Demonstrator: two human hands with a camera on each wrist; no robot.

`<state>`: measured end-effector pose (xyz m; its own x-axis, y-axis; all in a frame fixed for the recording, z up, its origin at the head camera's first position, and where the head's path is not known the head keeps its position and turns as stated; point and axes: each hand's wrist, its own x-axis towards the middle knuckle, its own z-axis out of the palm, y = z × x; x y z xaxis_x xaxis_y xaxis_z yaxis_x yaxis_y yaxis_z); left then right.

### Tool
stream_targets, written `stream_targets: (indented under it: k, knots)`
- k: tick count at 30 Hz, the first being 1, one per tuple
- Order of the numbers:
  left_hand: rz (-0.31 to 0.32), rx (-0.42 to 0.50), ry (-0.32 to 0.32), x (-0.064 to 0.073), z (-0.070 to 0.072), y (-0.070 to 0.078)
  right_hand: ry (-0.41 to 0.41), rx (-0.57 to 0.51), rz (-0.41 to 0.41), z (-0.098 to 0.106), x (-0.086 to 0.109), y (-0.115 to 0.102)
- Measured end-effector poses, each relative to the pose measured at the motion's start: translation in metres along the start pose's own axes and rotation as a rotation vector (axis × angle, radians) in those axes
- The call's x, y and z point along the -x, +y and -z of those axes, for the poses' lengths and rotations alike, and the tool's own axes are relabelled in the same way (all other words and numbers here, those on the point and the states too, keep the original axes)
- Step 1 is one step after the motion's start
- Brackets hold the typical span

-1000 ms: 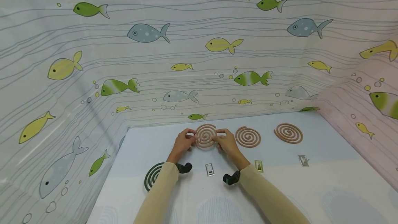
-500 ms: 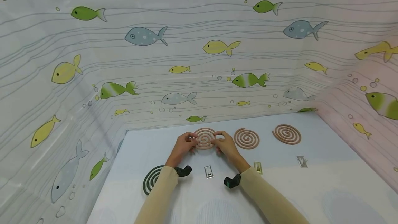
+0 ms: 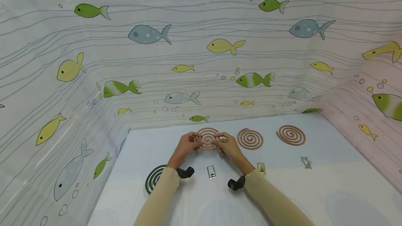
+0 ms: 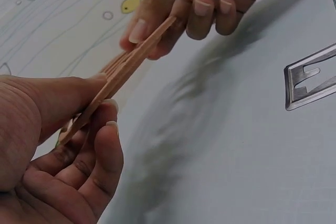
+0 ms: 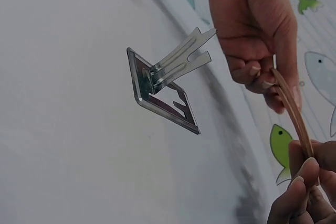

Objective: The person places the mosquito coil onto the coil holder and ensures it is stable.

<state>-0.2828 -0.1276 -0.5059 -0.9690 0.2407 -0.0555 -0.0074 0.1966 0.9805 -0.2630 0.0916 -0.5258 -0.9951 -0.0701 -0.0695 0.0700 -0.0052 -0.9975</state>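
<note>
A brown mosquito coil (image 3: 208, 139) is raised off the table between both hands, its spiral face towards the head camera. My left hand (image 3: 186, 147) pinches its left side between thumb and fingers. On the opposite side, my right hand (image 3: 230, 146) pinches the rim the same way. Seen edge-on in the left wrist view, the coil (image 4: 126, 72) looks thin and tilted. Below the hands a small metal coil stand (image 3: 211, 172) lies on the table. The right wrist view shows that stand (image 5: 184, 61) with a forked tab bent upward.
Two more brown coils (image 3: 250, 138) (image 3: 291, 135) lie to the right. Nearer are another coil stand (image 3: 261, 168) and a third one (image 3: 306, 162). A dark green coil (image 3: 153, 180) lies partly under the left forearm. A fish-print sheet (image 3: 220, 90) rises behind the table.
Both hands keep their pinch on the coil; their fingers have shifted slightly inward over it. The coil appears tilted a little further back. The head view has shifted slightly.
</note>
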Motion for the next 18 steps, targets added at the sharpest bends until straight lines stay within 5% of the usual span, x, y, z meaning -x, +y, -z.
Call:
stream_targets:
  k: [18]
  knots:
    - [-0.036,-0.029,-0.039,0.016,0.004,0.008,-0.055,0.013,0.037,0.002,0.013,-0.007]
